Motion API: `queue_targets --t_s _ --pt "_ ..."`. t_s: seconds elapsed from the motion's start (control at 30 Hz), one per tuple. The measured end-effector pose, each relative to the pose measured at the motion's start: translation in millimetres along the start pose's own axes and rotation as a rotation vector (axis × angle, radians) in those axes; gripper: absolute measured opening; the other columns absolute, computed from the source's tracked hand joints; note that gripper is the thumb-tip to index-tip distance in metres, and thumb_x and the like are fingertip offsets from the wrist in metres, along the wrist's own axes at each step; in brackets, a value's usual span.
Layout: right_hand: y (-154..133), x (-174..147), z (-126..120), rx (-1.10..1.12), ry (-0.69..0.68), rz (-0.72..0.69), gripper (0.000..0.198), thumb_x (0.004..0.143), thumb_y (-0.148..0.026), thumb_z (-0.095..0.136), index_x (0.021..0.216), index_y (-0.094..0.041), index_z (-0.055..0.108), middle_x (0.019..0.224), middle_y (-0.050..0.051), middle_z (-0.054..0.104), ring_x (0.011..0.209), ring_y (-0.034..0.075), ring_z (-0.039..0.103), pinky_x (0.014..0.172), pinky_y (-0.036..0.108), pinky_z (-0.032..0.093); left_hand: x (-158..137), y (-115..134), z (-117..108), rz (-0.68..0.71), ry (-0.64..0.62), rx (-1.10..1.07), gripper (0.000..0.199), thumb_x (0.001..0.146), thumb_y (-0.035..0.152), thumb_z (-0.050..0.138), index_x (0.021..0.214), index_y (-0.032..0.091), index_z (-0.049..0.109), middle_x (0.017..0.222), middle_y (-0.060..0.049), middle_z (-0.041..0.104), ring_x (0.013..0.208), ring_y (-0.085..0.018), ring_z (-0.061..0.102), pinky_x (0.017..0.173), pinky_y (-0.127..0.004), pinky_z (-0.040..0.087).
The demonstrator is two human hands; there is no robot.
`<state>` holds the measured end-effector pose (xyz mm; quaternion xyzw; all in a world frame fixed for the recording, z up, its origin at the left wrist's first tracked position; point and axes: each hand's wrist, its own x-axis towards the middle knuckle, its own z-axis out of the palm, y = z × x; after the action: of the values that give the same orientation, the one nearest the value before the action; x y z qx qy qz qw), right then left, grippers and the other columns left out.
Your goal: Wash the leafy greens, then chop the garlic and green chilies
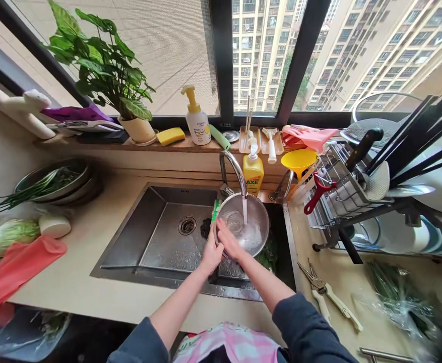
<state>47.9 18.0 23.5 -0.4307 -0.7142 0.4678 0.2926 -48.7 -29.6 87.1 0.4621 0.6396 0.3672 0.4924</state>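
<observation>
Under the running faucet (236, 166), a round metal colander (259, 224) is tilted over the right side of the sink (156, 242). A stream of water falls into it. At its left rim, my left hand (212, 250) is closed around the edge, fingers partly hidden. My right hand (228, 239) lies against the inner left side of the colander, its fingers stretched out and close to the left hand. Green leaves (268, 256) show below the colander in the right basin. Beside the rim is a green and white scrubber or packet (216, 209), partly covered.
Right of the sink, a dish rack (337, 201) holds knives and bowls; kitchen scissors (328, 292) lie in front. A yellow dish soap bottle (253, 174) stands behind the faucet. Bowls with green onions (54, 181) and a red cloth (24, 267) are at left.
</observation>
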Motion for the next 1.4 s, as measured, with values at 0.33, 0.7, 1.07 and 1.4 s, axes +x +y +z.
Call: queue_targets --t_s 0.33,0.7,1.07,1.4 --pt "36.0 -50.4 -71.7 0.298 0.316 0.265 0.027 0.08 -0.04 0.05 0.088 -0.02 0.066 0.093 0.006 0.066 0.09 0.019 0.06 0.087 0.04 0.046 -3.2 19.0 -53.0 0.234 0.238 0.225 0.077 0.066 0.006 0.046 0.138 0.026 0.029 0.144 -0.001 0.031 0.126 -0.02 0.037 0.107 -0.035 0.028" --pt "8.1 60.6 -86.6 0.874 0.283 0.574 0.01 0.07 -0.019 0.064 0.07 -0.014 0.055 0.053 -0.002 0.055 0.05 0.007 0.054 0.051 0.018 0.05 -16.3 10.0 -63.7 0.449 0.423 0.362 0.068 0.075 0.007 0.042 0.138 0.024 0.026 0.145 -0.007 0.027 0.133 -0.02 0.024 0.11 -0.036 0.022" --pt "84.6 19.7 -112.3 0.232 0.401 0.724 0.017 0.066 -0.018 0.066 0.082 -0.014 0.061 0.091 0.011 0.065 0.09 0.022 0.06 0.079 0.034 0.047 -7.5 -27.7 -114.8 -0.124 0.658 -0.307 0.055 0.066 0.007 0.052 0.115 0.029 0.038 0.11 -0.002 0.052 0.078 -0.013 0.059 0.066 -0.039 0.057" --pt "130.3 3.5 -45.9 -0.288 0.135 0.784 0.057 0.065 -0.035 0.07 0.119 -0.023 0.054 0.145 0.013 0.024 0.133 0.041 0.005 0.098 0.06 0.02 27.6 -106.4 -141.0 -0.552 0.844 -0.641 0.04 0.057 -0.008 0.044 0.084 0.02 0.033 0.101 0.002 0.049 0.083 -0.014 0.06 0.069 -0.05 0.055"
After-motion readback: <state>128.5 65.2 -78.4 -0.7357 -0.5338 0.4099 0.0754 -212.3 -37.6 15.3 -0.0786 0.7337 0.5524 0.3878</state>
